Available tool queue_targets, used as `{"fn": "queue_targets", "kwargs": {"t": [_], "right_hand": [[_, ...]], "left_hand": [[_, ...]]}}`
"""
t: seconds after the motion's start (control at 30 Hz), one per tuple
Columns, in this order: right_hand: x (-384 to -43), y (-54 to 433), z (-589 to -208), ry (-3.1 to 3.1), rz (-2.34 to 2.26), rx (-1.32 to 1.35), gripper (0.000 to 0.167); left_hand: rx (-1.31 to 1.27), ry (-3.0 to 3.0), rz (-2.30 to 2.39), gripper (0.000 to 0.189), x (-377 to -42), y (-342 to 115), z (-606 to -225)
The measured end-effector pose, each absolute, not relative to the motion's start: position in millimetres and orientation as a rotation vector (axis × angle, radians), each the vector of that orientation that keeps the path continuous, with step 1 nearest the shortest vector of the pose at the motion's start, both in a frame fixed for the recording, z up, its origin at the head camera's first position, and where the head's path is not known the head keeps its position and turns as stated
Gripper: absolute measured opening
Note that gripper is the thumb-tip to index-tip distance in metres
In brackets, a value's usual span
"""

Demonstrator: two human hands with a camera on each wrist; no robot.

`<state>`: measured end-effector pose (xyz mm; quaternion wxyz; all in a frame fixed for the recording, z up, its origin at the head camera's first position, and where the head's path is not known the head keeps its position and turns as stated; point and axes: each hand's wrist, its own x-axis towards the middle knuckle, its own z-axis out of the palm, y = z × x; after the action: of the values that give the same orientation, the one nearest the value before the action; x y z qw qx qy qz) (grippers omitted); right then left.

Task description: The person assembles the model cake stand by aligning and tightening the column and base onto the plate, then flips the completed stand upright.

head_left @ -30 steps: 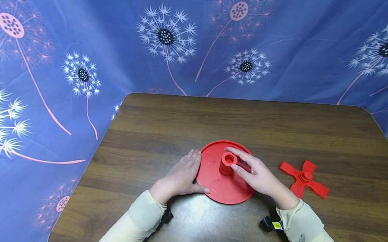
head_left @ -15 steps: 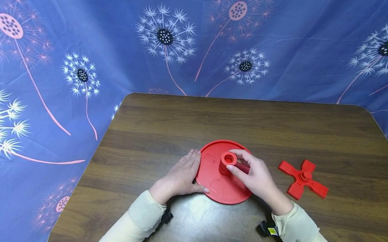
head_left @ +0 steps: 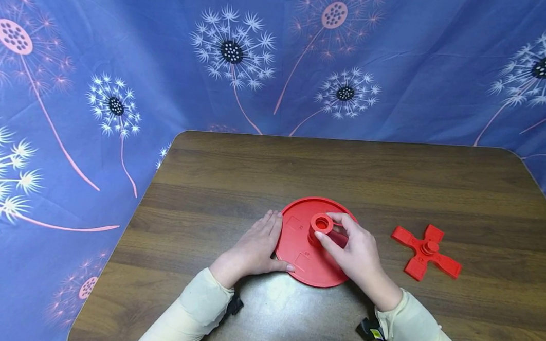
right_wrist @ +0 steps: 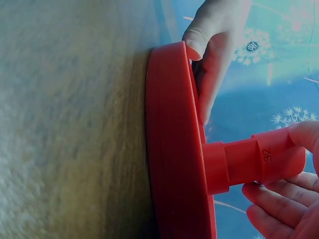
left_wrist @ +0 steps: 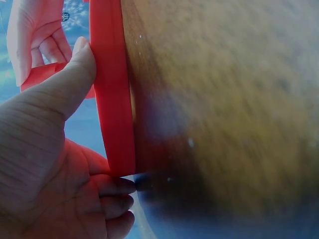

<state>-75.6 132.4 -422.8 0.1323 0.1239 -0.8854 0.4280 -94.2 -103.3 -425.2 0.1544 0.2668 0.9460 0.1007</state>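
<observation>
A red round disc (head_left: 296,259) with a raised rim lies on the table. At its centre stands a red hollow cylinder (head_left: 314,238), marked 32 in the right wrist view, with a narrower section and a collar (right_wrist: 217,167) below it. My right hand (head_left: 361,252) pinches the cylinder's top end between thumb and fingers. My left hand (head_left: 256,246) rests against the disc's left edge, fingers straight along the side and the thumb (left_wrist: 75,79) on the rim. A red cross-shaped piece (head_left: 429,249) with four blades and a round knob lies to the right.
The brown wooden tabletop (head_left: 236,163) runs back to a blue cloth (head_left: 167,72) printed with dandelions. Each wrist carries a small black camera, such as the one (head_left: 366,330) by the right sleeve.
My right hand turns around the cylinder, its wrist and forearm swinging left and toward me, fingers closing further on it. The left hand, disc and cross-shaped piece stay in place.
</observation>
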Motion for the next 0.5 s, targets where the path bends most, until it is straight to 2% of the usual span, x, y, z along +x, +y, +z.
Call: {"fn": "queue_targets", "kwargs": {"t": [0.23,0.5], "right_hand": [[-79,137,-423,-2.574,1.264,0.433,0.048],[-94,150,-422,-2.555,1.573,0.744,0.051]], "left_hand": [[0.755,2.709,0.277,0.115,-94,-103,-427],[0.739,2.7,0.288,0.116,-94,-103,-427]]}}
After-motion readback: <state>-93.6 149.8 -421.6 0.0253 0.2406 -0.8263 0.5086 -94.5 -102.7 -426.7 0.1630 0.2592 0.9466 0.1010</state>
